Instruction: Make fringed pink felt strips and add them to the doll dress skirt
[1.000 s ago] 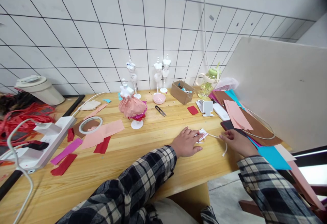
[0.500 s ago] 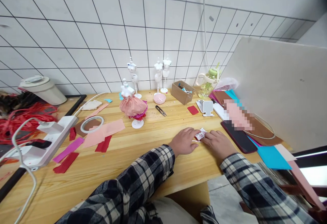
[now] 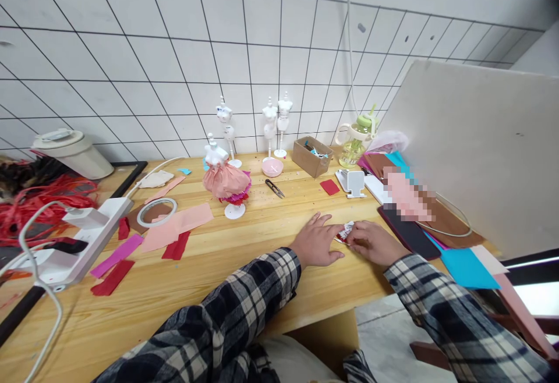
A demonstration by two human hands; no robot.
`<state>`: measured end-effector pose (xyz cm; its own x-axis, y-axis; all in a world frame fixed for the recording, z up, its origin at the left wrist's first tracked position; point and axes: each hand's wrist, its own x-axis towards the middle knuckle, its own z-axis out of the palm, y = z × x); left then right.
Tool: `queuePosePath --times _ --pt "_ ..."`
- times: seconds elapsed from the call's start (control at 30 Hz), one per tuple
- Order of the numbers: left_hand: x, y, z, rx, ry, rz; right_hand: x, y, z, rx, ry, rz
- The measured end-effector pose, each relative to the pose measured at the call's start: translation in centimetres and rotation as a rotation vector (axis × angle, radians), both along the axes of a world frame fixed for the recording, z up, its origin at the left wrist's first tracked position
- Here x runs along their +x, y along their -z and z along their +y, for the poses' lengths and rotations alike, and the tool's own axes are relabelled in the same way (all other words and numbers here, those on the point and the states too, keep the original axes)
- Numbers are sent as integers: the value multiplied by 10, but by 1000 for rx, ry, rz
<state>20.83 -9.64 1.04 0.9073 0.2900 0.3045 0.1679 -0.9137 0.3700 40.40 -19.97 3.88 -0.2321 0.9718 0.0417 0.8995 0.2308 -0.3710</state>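
While our left hand point(image 3: 317, 242) lies palm down on the bench point(image 3: 257, 229), its fingers are spread apart, and the tips reach the left edge of a small white-and-red piece point(image 3: 346, 230). This piece rests between our two hands, towards the near edge, partly covered by fingers from both sides. Our right hand point(image 3: 371, 242) comes in from the other side with its fingers curled, their tips at the piece's right edge; we cannot tell whether they pinch it or only touch it, as the fingers hide the contact.

Just beyond the hands we have a red square point(image 3: 329, 187) lying flat, with a white phone stand point(image 3: 355, 184) to its right. A dark phone point(image 3: 408, 233) lies near our right hand, beside a stack of coloured sheets whose blue sheet point(image 3: 470, 268) pokes out at the near end. Further back, we see black snips point(image 3: 275, 188) in front of a pink dish point(image 3: 272, 167), and an open cardboard box point(image 3: 311, 160) next to a green-lidded bottle point(image 3: 354, 149). To the left of the snips, a mannequin in a pink skirt point(image 3: 226, 180) stands upright, and well to its left we have a white power strip point(image 3: 106, 227).
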Motion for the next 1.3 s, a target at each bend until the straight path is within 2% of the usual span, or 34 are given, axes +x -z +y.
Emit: queuePosePath --times 0.13,0.23,0.33,0.43,0.57,0.8,0.93,1.13,1.3 --pt "2 2 1 -23 -15 21 -10 6 -4 -48 -42 261" --pt "0 1 3 -45 3 9 -14 10 -7 -47 2 324" --pt "-8 -7 3 -55 63 -27 -15 9 -9 -45 72 339" --pt "-20 -15 -1 -65 139 -42 -17 8 -9 -52 111 336" --pt "-32 -15 -6 -96 43 -75 -20 6 -10 -38 93 316" --pt "-33 -15 -15 -1 -63 -99 -25 5 -13 24 95 118" --pt "-31 -15 -19 103 -25 -71 -29 4 -17 81 98 31" --pt "-26 -10 -20 155 -17 -59 -42 3 -22 98 215 -46" --pt "-26 -9 -16 70 -57 -85 -49 10 -27 125 453 207"
